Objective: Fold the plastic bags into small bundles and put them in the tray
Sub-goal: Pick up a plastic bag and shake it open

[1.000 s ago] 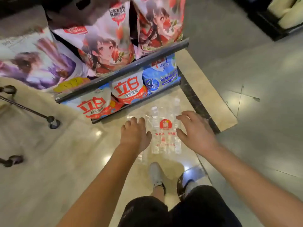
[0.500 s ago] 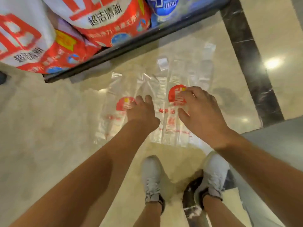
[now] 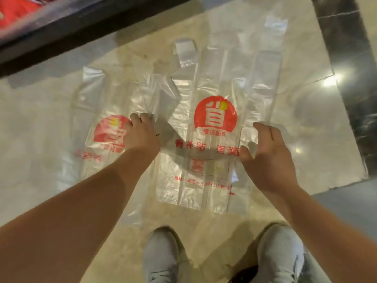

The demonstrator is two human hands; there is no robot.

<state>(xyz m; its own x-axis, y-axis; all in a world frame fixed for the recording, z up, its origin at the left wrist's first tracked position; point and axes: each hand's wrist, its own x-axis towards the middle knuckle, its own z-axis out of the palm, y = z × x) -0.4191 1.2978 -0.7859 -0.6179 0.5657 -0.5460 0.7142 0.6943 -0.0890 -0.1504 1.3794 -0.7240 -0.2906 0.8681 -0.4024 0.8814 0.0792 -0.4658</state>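
Two clear plastic bags with red round logos lie flat on the beige marble floor. The right bag (image 3: 216,123) faces up with its red print readable; the left bag (image 3: 95,123) lies partly under it. My left hand (image 3: 140,133) has its fingers curled on the right bag's left edge, where the two bags overlap. My right hand (image 3: 265,152) pinches the right bag's right edge between thumb and fingers. No tray is in view.
A dark shelf base (image 3: 61,31) runs across the top left, with red packaging above it. A black marble strip (image 3: 350,68) borders the floor on the right. My two grey shoes (image 3: 163,260) stand just below the bags.
The camera has dropped much closer to the floor. My hands have spread apart from the bag's middle to its left and right edges and taken hold there.
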